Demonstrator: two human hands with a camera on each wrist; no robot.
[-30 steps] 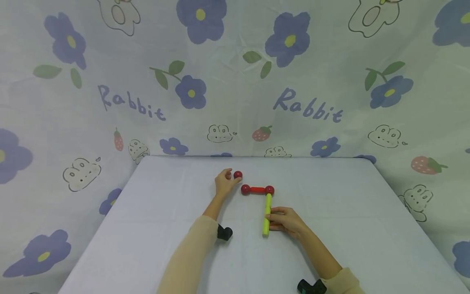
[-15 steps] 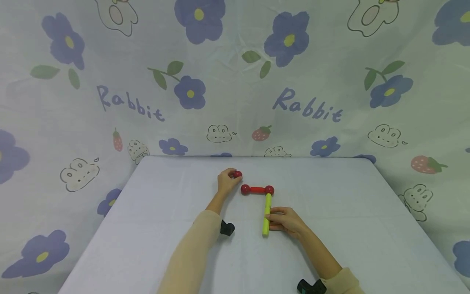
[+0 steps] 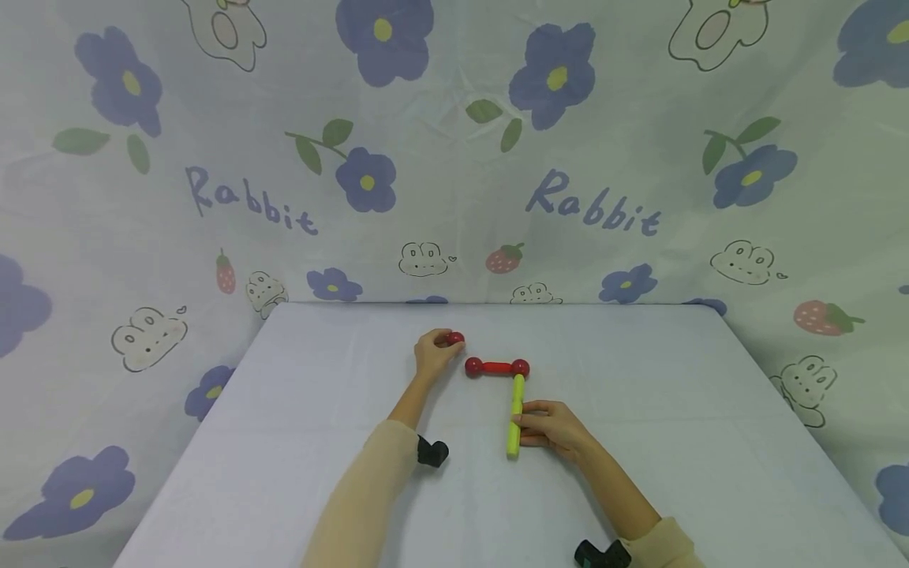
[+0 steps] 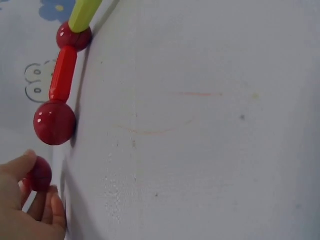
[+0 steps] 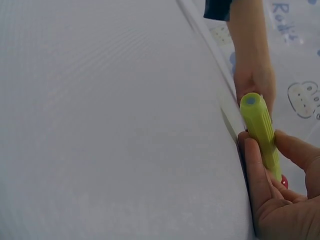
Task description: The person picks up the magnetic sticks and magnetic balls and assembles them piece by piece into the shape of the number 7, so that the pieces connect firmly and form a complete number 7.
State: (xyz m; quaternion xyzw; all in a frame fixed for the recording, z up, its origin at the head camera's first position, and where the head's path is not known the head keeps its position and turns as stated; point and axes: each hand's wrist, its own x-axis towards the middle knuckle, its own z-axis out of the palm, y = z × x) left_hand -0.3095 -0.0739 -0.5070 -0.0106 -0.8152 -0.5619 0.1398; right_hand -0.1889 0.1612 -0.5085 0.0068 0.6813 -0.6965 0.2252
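My left hand (image 3: 435, 355) pinches a loose red ball (image 4: 41, 174) between thumb and fingers, low over the far middle of the table. Just to its right lies a short red rod (image 3: 497, 368) with a red ball (image 3: 473, 367) on its left end and another red ball (image 3: 521, 368) on its right end. From that right ball a longer yellow-green rod (image 3: 514, 438) runs toward me. My right hand (image 3: 557, 428) holds this rod near its middle, thumb on one side and fingers on the other. The rod's near end shows a grey disc in the right wrist view.
A white cloth covers the table (image 3: 284, 473). Behind its far edge hangs a printed curtain (image 3: 461, 158) with flowers and rabbits. Black wrist devices sit on the left wrist (image 3: 432, 452) and the right wrist (image 3: 602, 554).
My left fingers have closed around the loose ball, and the hand has drawn it slightly to the left. The right hand and the joined rods have stayed in place.
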